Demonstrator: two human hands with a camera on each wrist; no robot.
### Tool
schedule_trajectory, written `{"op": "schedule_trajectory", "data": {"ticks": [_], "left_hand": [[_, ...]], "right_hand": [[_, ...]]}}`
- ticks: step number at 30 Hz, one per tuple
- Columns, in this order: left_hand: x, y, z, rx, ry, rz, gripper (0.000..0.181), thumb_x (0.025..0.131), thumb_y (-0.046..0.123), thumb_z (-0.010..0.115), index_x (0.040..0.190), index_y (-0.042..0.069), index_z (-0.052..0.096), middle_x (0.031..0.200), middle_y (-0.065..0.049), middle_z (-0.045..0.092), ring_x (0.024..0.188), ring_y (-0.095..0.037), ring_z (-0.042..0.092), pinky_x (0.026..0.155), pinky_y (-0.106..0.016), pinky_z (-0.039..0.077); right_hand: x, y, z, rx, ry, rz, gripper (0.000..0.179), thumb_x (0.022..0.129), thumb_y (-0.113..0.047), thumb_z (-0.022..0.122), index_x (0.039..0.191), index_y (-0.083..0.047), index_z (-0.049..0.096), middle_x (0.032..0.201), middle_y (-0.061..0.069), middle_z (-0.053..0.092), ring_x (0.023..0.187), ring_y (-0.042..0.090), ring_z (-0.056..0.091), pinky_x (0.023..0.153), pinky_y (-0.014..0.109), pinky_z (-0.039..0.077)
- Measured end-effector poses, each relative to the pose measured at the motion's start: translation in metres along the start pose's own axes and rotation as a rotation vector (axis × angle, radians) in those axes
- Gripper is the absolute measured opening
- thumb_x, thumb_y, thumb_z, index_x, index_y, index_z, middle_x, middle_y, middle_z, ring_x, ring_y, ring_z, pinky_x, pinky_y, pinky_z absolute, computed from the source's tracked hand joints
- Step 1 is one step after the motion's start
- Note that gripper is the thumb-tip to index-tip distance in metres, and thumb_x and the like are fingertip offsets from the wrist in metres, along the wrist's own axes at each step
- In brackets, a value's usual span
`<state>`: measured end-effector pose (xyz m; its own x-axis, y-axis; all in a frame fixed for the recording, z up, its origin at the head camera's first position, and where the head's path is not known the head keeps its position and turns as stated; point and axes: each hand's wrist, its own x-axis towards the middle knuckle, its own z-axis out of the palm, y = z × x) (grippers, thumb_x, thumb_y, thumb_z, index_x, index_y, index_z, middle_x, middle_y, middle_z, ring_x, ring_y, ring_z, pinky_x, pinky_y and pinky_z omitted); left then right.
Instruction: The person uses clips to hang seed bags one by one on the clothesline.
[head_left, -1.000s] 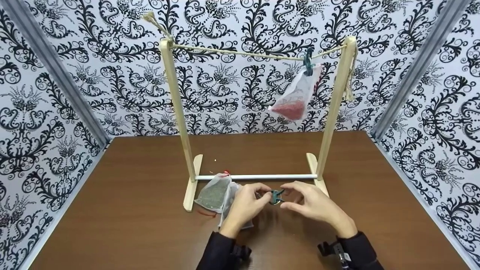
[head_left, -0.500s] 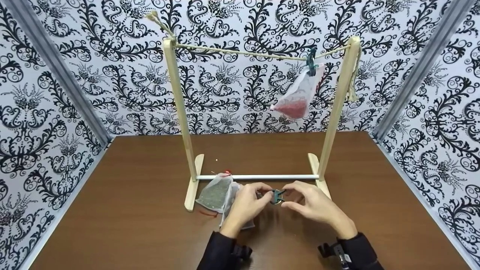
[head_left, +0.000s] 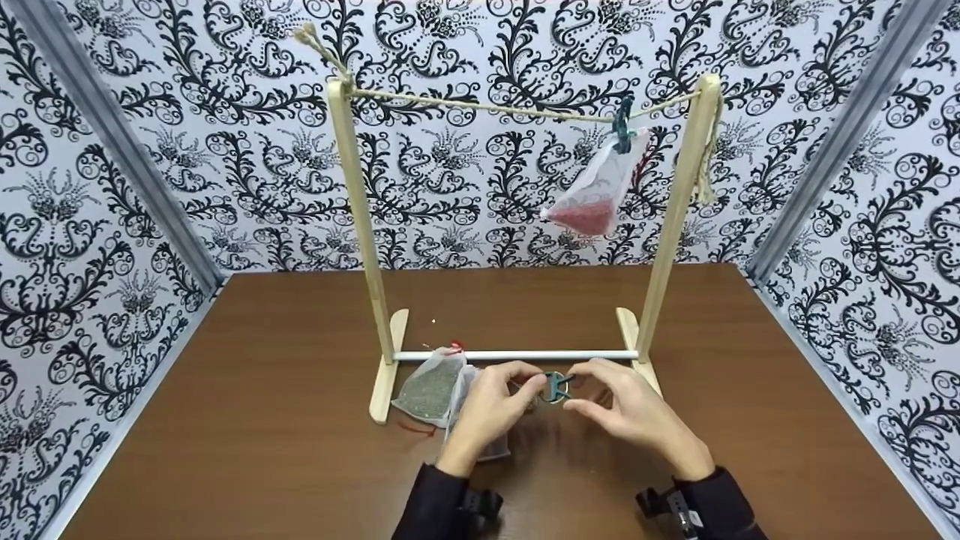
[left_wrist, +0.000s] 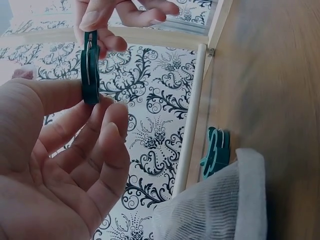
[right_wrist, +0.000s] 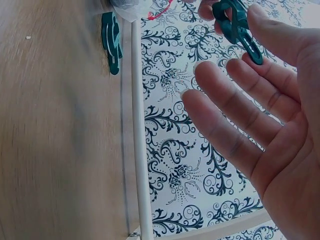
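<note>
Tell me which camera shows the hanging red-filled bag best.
Head view: the hanging bag shows almost whole, only its clip overlapping it. The left wrist view has only a reddish patch at left, probably the bag; the right wrist view doesn't show it.

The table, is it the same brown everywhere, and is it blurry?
Head view: the table is deep brown, with soft dark smudges below the green clip, maybe shadows; right wrist view: much paler, with a hazy grey smear; left wrist view: brown, with a blurry dark patch beside the mesh bag.
</note>
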<state>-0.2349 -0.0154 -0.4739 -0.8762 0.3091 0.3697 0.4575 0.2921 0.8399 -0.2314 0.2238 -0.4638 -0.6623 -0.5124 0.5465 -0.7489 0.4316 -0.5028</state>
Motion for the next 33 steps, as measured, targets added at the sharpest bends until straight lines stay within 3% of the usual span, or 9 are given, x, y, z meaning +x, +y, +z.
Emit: {"op": "schedule_trajectory", "data": {"ticks": [7,10,19,27,33], "left_hand": [[-0.0004,0.0038,0.001,-0.047,-0.034,0.001,0.022,0.104,0.021,0.059,0.111,0.005,0.073,0.095,-0.008,0.072,0.081,-0.01,0.063,0.074,-0.025,0.051],[-0.0005,0.0051,-0.0003,-0.057,-0.034,-0.001,0.023,0.105,0.019,0.058,0.112,0.004,0.073,0.096,-0.01,0.072,0.082,-0.009,0.061,0.074,-0.026,0.05],[0.0003,0.0068,-0.0019,-0.024,-0.001,-0.021,0.022,0.105,0.021,0.059,0.112,0.007,0.072,0.099,0.001,0.072,0.087,-0.008,0.063,0.079,-0.028,0.051],[0.001,0.0045,0.001,-0.156,-0.05,-0.053,0.021,0.106,0.018,0.056,0.115,0.004,0.069,0.102,-0.007,0.071,0.09,-0.019,0.064,0.079,-0.026,0.05],[-0.0003,0.0043,-0.0029,-0.199,-0.042,-0.076,0.022,0.105,0.017,0.056,0.118,0.005,0.069,0.105,-0.008,0.072,0.093,-0.024,0.066,0.076,-0.025,0.05]], "right_hand": [[0.0007,-0.0015,0.0018,-0.018,0.035,-0.042,0.032,0.088,-0.017,0.081,0.116,-0.01,0.066,0.099,0.001,0.067,0.074,0.006,0.063,0.058,0.023,0.053],[0.0017,-0.0016,0.0039,-0.031,0.059,-0.056,0.034,0.087,-0.018,0.082,0.117,-0.011,0.067,0.1,0.0,0.067,0.073,0.009,0.063,0.059,0.021,0.052],[0.0027,-0.0007,0.0077,0.005,0.139,-0.044,0.041,0.083,-0.016,0.086,0.117,-0.005,0.066,0.103,-0.001,0.066,0.07,0.009,0.066,0.056,0.022,0.055],[0.0035,0.0007,0.0068,0.035,0.156,-0.085,0.034,0.08,-0.005,0.086,0.109,-0.009,0.069,0.092,-0.003,0.066,0.072,0.01,0.067,0.055,0.019,0.053],[0.0053,0.0019,0.007,0.02,0.189,-0.146,0.035,0.076,0.003,0.086,0.105,-0.009,0.071,0.089,-0.001,0.067,0.07,0.012,0.066,0.056,0.018,0.052]]}}
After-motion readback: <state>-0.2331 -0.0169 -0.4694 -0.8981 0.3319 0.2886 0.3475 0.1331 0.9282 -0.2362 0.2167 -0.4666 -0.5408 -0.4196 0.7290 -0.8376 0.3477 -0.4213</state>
